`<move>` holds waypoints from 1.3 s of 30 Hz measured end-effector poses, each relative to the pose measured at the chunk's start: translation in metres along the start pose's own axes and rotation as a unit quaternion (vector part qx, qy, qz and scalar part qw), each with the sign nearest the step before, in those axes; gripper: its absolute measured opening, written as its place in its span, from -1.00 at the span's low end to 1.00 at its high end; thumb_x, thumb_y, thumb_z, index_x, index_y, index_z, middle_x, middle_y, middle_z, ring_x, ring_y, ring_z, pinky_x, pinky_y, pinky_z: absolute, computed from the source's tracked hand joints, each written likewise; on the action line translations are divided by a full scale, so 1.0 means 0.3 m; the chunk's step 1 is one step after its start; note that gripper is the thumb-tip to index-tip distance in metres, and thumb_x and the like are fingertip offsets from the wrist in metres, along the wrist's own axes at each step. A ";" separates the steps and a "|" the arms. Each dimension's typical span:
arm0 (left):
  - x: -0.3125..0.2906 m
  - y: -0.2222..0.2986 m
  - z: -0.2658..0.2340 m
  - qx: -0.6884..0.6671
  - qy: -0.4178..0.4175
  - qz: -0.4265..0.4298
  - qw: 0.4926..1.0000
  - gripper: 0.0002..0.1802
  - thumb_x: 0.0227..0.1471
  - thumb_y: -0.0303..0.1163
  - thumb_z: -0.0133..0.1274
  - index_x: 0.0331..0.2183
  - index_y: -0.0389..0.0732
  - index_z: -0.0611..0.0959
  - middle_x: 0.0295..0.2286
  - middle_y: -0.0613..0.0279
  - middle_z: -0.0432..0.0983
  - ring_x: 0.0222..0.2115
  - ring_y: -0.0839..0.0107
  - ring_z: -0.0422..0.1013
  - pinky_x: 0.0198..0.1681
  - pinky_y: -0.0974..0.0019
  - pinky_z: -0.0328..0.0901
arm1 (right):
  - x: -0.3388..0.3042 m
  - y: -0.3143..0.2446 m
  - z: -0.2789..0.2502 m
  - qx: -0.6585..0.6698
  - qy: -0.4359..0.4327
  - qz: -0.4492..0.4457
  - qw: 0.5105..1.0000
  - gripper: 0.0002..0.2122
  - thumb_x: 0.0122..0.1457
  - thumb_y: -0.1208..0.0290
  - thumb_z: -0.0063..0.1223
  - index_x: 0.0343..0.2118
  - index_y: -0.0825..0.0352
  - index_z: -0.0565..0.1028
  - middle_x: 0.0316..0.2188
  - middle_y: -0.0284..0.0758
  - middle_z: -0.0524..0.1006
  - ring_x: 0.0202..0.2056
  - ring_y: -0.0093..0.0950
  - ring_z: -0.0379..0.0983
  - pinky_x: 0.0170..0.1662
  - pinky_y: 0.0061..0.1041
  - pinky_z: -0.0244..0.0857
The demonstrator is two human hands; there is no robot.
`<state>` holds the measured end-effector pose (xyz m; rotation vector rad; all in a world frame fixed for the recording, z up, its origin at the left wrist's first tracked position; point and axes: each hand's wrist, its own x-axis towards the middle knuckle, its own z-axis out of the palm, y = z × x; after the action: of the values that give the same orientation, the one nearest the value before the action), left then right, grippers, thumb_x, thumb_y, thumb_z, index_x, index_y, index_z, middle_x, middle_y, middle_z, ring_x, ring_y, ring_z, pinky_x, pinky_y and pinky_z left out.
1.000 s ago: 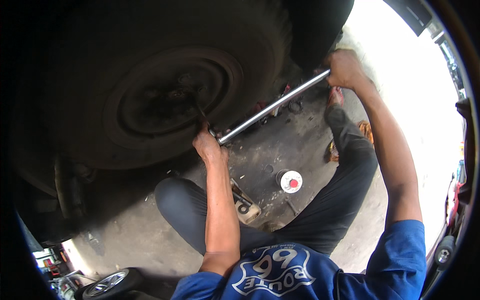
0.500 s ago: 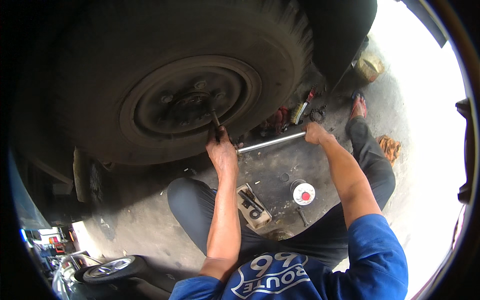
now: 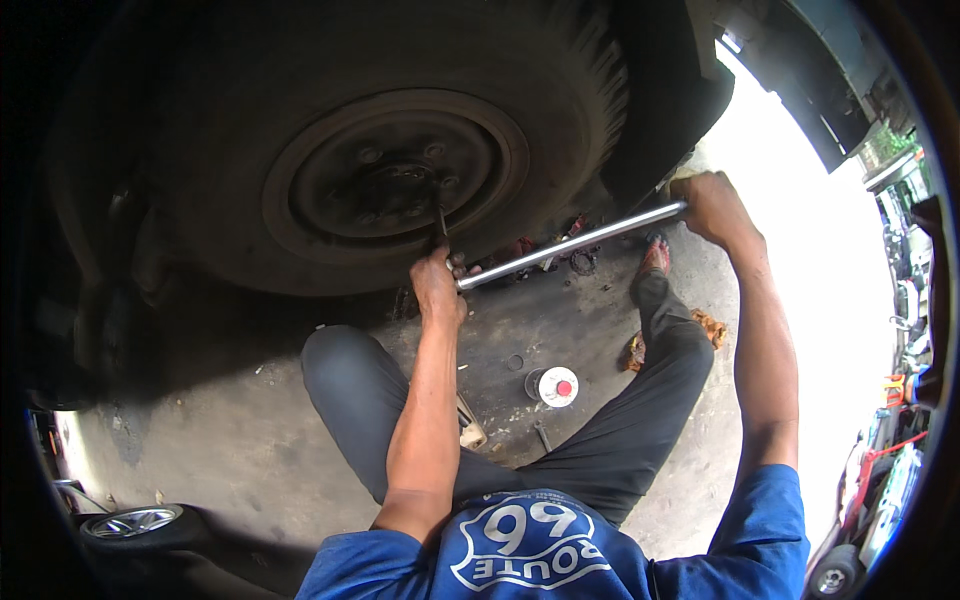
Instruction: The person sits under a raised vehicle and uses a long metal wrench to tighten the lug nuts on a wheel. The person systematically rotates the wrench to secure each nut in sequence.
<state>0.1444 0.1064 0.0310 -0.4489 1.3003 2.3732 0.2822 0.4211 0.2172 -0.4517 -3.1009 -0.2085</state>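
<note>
A large dark wheel with a black tyre stands in front of me, its lug nuts set around the hub. My left hand is closed around the near end of a socket wrench, where its dark extension runs up to a nut low on the right of the wheel. From that hand the wrench's long silver bar slants up to the right. At its far end my right hand is wrapped round it. The exact seat of the socket is too dark to make out.
Between my legs stand a white round container with a red centre and a tool tray, partly hidden. An orange-brown rag lies beside my right leg. Another wheel lies at lower left.
My right hand has swung the bar's far end upward and to the right, away from me. My left hand stays at the near end. The view has shifted too.
</note>
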 end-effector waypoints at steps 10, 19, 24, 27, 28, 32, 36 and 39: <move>0.118 -0.041 -0.063 -0.225 -0.085 -0.128 0.962 -0.89 0.12 -0.31 0.12 -0.35 -0.11 0.56 -0.58 0.35 0.37 -0.66 0.56 0.21 -0.45 0.34 0.36 | 0.026 -0.365 -0.528 -0.228 0.194 -0.180 0.937 -0.78 -0.03 0.57 0.26 -0.26 0.28 0.64 -0.32 -0.20 0.62 -0.19 -0.25 0.58 0.00 -0.29 0.45; 0.106 -0.080 0.007 -0.136 0.030 -0.018 0.990 -0.80 0.08 -0.35 0.16 -0.21 -0.08 0.57 -0.45 0.32 0.39 -0.55 0.40 0.34 -0.51 0.16 0.45 | 0.174 -0.111 -0.279 -0.213 -0.091 -0.087 0.969 -0.77 -0.04 0.27 0.23 -0.42 0.35 0.65 -0.47 -0.08 0.61 -0.35 -0.11 0.60 -0.29 -0.23 0.49; 0.065 -0.067 0.049 -0.039 0.049 0.030 0.998 -0.79 0.12 -0.42 0.06 -0.15 -0.13 0.54 -0.44 0.28 0.40 -0.50 0.38 0.35 -0.52 0.17 0.44 | 0.168 0.113 0.161 -0.116 -0.086 -0.047 0.988 -0.81 -0.19 0.36 0.14 -0.53 0.37 0.63 -0.49 -0.03 0.60 -0.37 -0.07 0.58 -0.31 -0.22 0.48; 0.042 -0.058 0.075 0.002 0.094 0.034 0.995 -0.86 0.17 -0.40 0.01 -0.23 -0.21 0.56 -0.47 0.31 0.40 -0.57 0.45 0.27 -0.56 0.25 0.37 | 0.145 0.243 0.343 -0.068 -0.042 -0.053 0.995 -0.76 -0.23 0.31 0.11 -0.52 0.36 0.64 -0.51 -0.05 0.60 -0.36 -0.10 0.59 -0.31 -0.16 0.48; 0.036 -0.056 0.082 0.033 0.094 0.031 0.995 -0.87 0.18 -0.38 0.02 -0.25 -0.21 0.56 -0.49 0.32 0.37 -0.58 0.46 0.24 -0.55 0.26 0.37 | 0.153 0.255 0.423 -0.052 -0.080 -0.057 0.994 -0.76 -0.22 0.32 0.10 -0.50 0.35 0.64 -0.50 -0.05 0.60 -0.35 -0.10 0.59 -0.30 -0.16 0.48; 0.031 -0.053 0.083 0.118 0.090 0.104 0.983 -0.82 0.22 -0.32 0.04 -0.26 -0.25 0.58 -0.50 0.31 0.36 -0.64 0.51 0.21 -0.56 0.31 0.37 | 0.186 0.088 0.885 0.028 -0.143 -0.069 0.987 -0.71 -0.19 0.34 0.03 -0.37 0.26 0.66 -0.35 -0.07 0.63 -0.24 -0.14 0.59 -0.16 -0.22 0.48; 0.049 -0.053 0.074 0.311 0.111 0.198 0.923 -0.68 0.26 -0.32 -0.01 -0.06 -0.32 0.57 -0.40 0.20 0.47 -0.57 0.46 0.35 -0.59 0.36 0.38 | 0.158 -0.183 1.298 0.207 -0.161 -0.049 0.964 -0.65 -0.11 0.41 -0.04 -0.22 0.22 0.64 -0.25 -0.09 0.63 -0.11 -0.13 0.56 -0.05 -0.21 0.44; 0.039 -0.041 0.063 0.355 0.098 0.194 0.909 -0.62 0.27 -0.36 -0.05 0.01 -0.41 0.53 -0.50 0.21 0.42 -0.56 0.48 0.35 -0.58 0.33 0.38 | 0.134 -0.180 1.312 0.226 -0.313 -0.003 0.923 -0.66 -0.04 0.42 -0.04 -0.18 0.22 0.63 -0.20 -0.06 0.61 -0.06 -0.12 0.53 0.01 -0.18 0.41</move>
<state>0.1385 0.1309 0.0265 -0.2114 2.3915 1.9411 0.2353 0.4328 -0.1792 -0.5799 -3.5666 0.7977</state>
